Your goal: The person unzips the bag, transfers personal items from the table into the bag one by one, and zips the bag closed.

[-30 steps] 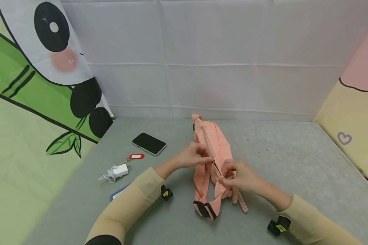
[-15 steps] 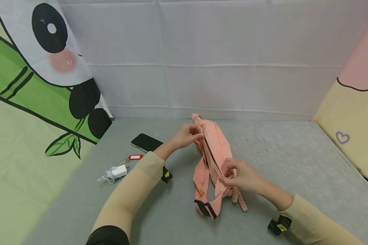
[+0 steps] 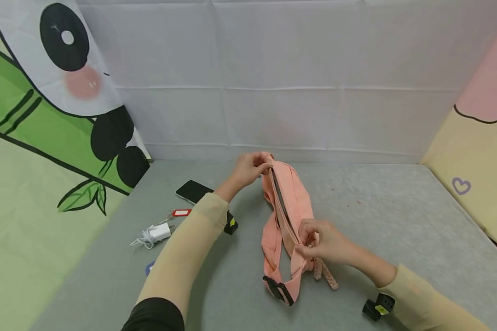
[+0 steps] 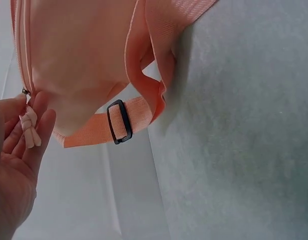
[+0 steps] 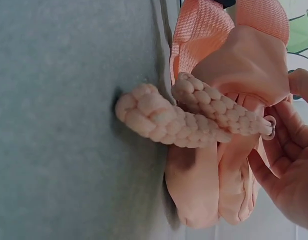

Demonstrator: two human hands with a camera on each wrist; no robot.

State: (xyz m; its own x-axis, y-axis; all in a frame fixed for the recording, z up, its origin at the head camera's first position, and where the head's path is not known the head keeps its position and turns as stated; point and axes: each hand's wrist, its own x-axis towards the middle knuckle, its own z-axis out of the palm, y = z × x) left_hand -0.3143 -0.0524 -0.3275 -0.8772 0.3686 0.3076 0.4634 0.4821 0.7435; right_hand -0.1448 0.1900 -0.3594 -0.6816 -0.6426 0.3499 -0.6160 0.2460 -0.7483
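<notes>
A pink waist bag (image 3: 295, 188) stands on the grey table, its zipper (image 3: 280, 195) parted along most of its length. At the bag's far end my left hand (image 3: 248, 169) pinches the zipper pull (image 4: 26, 92); a knotted pink cord (image 4: 29, 125) hangs from it between the fingers. My right hand (image 3: 325, 241) grips the near end of the bag between thumb and fingers. Beside that hand a braided pink cord (image 5: 151, 117) dangles from a metal ring. The strap loops toward me, with a black buckle (image 3: 278, 290) lying at its near end.
Left of the bag lie a black-screened phone (image 3: 192, 191), partly behind the left arm, a red key tag (image 3: 181, 213) and a white charger (image 3: 159, 232) with its cable. A blue-edged item (image 3: 149, 268) is mostly hidden by the sleeve. A white cloth backdrop (image 3: 273, 115) rises behind the table.
My left hand has drawn the zipper pull away from me, up to the bag's far end, and the zipper has parted behind it. The right hand keeps its hold at the near end.
</notes>
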